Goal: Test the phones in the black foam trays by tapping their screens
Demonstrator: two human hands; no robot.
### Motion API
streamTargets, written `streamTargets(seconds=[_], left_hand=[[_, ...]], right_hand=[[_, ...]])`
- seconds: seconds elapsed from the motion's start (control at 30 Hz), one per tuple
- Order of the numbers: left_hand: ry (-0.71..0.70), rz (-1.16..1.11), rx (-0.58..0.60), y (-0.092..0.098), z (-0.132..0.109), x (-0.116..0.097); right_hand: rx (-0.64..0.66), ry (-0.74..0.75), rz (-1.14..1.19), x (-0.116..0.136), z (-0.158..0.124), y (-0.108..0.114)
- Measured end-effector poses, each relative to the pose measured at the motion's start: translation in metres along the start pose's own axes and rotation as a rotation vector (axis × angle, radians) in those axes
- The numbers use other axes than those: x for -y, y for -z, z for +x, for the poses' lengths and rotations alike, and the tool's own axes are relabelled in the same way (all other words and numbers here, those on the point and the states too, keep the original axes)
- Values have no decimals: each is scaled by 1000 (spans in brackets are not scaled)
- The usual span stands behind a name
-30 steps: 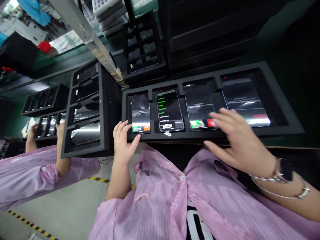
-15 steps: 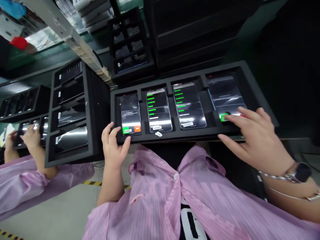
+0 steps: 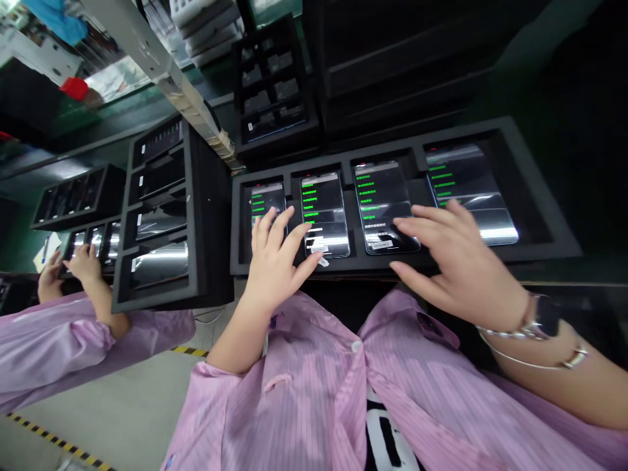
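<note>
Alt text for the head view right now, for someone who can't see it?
Left hand and right hand spread over four smartphones showing green text, each in its own slot of a black foam tray. At far left, a co-worker's hands are at another tray.

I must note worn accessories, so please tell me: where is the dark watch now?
In the head view, the dark watch is at right, on the wrist of the person's right hand, beside a silver chain bracelet, below the long black tray.
</note>
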State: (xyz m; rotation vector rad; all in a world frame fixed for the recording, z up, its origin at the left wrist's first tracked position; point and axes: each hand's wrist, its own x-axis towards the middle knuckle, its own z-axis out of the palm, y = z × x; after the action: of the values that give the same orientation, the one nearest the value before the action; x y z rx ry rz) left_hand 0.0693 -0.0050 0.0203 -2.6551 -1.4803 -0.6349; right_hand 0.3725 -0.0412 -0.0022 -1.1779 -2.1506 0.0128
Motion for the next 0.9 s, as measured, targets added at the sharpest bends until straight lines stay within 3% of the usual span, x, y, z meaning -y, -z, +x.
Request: streamTargets(seconds=[0.2, 0.5, 0.57, 0.73, 0.9], left_hand=[[42, 75, -58, -11, -3, -2], [51, 67, 32, -6, 4, 0], [41, -24, 18, 3, 1, 7], [125, -118, -176, 28, -22, 41], [222, -79, -87, 27, -42, 62]], right_hand=[[-63, 24, -114, 3, -3, -15], [63, 24, -183, 4, 5, -11], [58, 4, -122, -2, 1, -2], [-65, -127, -189, -31, -26, 29], [-109, -185, -274, -57, -47, 35]])
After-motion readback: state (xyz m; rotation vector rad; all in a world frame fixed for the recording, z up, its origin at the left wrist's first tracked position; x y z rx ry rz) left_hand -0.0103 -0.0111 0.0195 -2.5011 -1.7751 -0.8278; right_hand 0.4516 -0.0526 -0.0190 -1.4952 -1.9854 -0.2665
